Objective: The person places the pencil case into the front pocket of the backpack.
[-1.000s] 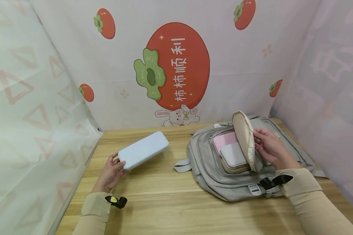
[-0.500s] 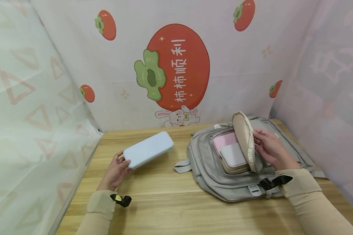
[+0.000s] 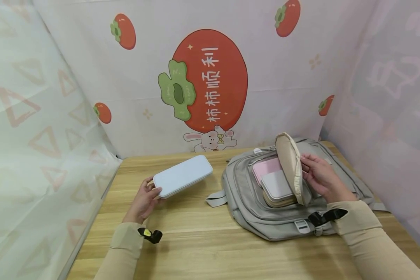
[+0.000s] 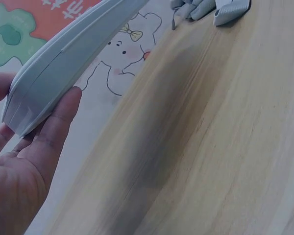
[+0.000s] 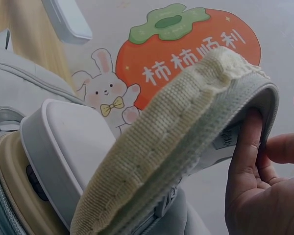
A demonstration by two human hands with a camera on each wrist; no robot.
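In the head view my left hand grips the near end of a light blue oblong case, with the thumb on top and fingers beneath. The case is tilted above the table, its shadow showing below in the left wrist view. To the right lies a grey backpack with its front pocket unzipped. My right hand pinches the edge of the pocket's flap and holds it up. Inside the pocket sit a pink case, a white case and a tan case, partly covering one another.
A wooden table bears the backpack. A grey strap sticks out from the bag toward the light blue case. Behind the table hangs a backdrop with fruit and rabbit prints, and a pale curtain borders the left side.
My left hand has carried the light blue case a little to the right, toward the backpack. The right hand and the raised flap have stayed almost where they were.
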